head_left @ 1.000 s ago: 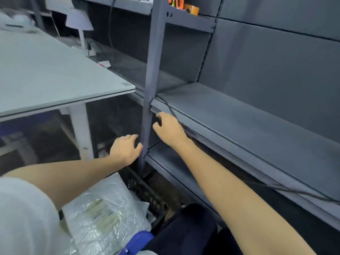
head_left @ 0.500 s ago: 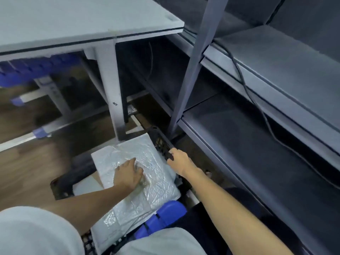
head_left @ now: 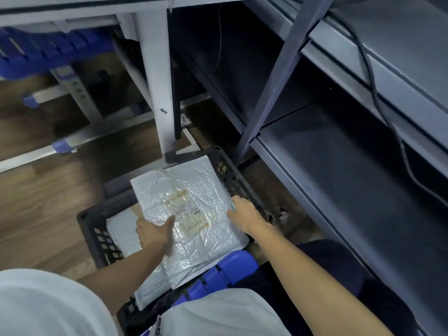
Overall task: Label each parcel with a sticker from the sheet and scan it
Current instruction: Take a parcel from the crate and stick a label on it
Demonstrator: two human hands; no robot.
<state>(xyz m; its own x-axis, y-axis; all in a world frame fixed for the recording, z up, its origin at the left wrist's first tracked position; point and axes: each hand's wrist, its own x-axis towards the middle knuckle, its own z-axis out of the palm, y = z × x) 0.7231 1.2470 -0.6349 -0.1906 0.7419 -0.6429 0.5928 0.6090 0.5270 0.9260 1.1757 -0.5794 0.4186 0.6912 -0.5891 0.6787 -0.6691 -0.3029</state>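
A crinkled grey plastic mailer parcel (head_left: 194,187) with a pale printed label (head_left: 188,210) lies on top inside a black lattice crate (head_left: 232,177) on the floor. My left hand (head_left: 155,232) grips the parcel's left edge, thumb on top and fingers hidden beneath. At the parcel's right edge my right hand (head_left: 244,212) curls its fingers around it, close to the crate's right wall. More white parcels (head_left: 121,230) lie underneath. No sticker sheet or scanner is in view.
A white table leg (head_left: 157,93) stands just behind the crate. Grey metal shelving (head_left: 339,166) runs along the right, its upright (head_left: 274,81) beside the crate's far corner, and a black cable (head_left: 378,105) hangs over it. A blue seat edge (head_left: 228,267) sits at the crate's near side.
My view dropped from the shelf to the crate. Both hands came down from the shelf post; the left slid from the parcel's middle to its left edge, the right reached its right edge.
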